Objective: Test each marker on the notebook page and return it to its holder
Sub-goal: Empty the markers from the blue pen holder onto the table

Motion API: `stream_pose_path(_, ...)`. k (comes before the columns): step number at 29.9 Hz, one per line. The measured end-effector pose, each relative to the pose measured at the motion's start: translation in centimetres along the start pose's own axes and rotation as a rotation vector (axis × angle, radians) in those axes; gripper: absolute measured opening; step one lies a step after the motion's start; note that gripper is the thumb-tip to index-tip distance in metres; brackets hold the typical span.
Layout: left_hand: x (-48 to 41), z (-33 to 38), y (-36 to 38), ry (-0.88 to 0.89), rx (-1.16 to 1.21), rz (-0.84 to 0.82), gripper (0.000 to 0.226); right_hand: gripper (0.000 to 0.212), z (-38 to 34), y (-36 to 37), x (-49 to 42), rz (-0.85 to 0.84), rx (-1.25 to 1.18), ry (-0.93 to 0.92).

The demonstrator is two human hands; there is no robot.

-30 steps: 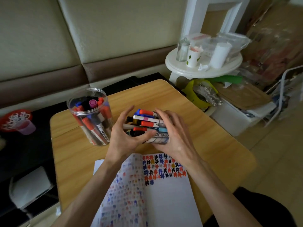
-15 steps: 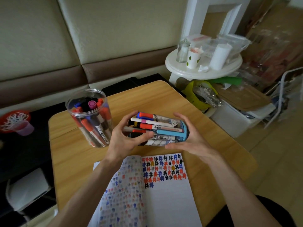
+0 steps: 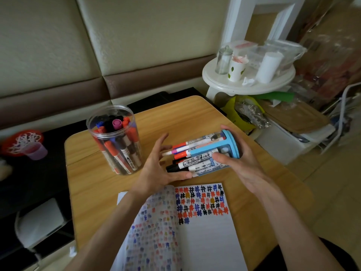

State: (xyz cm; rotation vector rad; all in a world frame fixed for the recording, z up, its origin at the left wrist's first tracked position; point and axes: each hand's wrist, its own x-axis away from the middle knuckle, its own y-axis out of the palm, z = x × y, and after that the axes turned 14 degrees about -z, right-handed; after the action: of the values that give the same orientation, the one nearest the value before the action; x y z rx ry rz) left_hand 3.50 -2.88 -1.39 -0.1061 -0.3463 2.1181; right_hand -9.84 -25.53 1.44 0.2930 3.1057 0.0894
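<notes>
Head view, looking down over both forearms at a wooden table point(image 3: 175, 118).

- Blue holder point(image 3: 231, 143): tipped on its side, just off the table's middle-right and beyond the notebook, round base to the right and open mouth to the left. Whether it touches the table or is held just clear, I cannot tell.
- Markers point(image 3: 195, 163): a bundle lying roughly level in the holder, capped ends (red, black, pink) sticking out to the left.
- Right hand point(image 3: 242, 169): wrapped round the base end of the holder, fingers curled behind it, thumb laid across the near side.
- Left hand point(image 3: 154, 169): fingers splayed and cupped at the protruding caps, thumb running under the lowest marker. It reads as a loose guard against the bundle sliding out, not a pinch on any one marker.
- Clear jar point(image 3: 115, 145): upright on the far-left part of the table, well apart from both hands, full of capped pens point(image 3: 117, 122) standing on end.
- Notebook point(image 3: 205, 235): open at the near edge. Hash marks point(image 3: 201, 202) in red, blue, black and orange fill several rows at the top of the right page, the last row short. The rest of that page is blank. The left page shows faint, dense marks.

Progress, as a judgement: many markers have been tested already. No marker is uncapped or on the page now, so no test is in hand. The holder must go back upright, and how many markers remain untested cannot be told.
</notes>
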Motion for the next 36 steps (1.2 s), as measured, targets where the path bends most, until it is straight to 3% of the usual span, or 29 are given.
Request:
stream_pose_path(4,0.0,-0.6,-0.2,0.006,-0.212,-0.051,0.128,0.09,-0.6,1.4,-0.1,0.031,0.046,-0.048)
stream_pose_path(10,0.6,-0.2,-0.3,0.046,-0.412,0.02,0.127,0.09,-1.4,2.3,-0.1,0.083,0.137,-0.109)
stream_pose_path(22,0.8,-1.5,0.2,-0.05,-0.42,-0.013,0.115,0.083,-1.3,0.6,0.2,0.194,0.108,-0.057)
stream_pose_path(29,0.0,-1.7,0.4,0.082,-0.32,-0.03,0.121,0.082,-1.0,1.1,-0.1,0.173,0.094,-0.059)
stream_pose_path(33,0.3,-1.7,-0.3,0.089,-0.244,-0.071,0.109,0.08,-1.0,1.0,-0.1,0.175,0.052,-0.055)
stream_pose_path(36,0.6,-0.8,-0.6,0.119,-0.147,0.024,0.062,0.078,-1.0,0.5,0.0,0.199,0.016,-0.039)
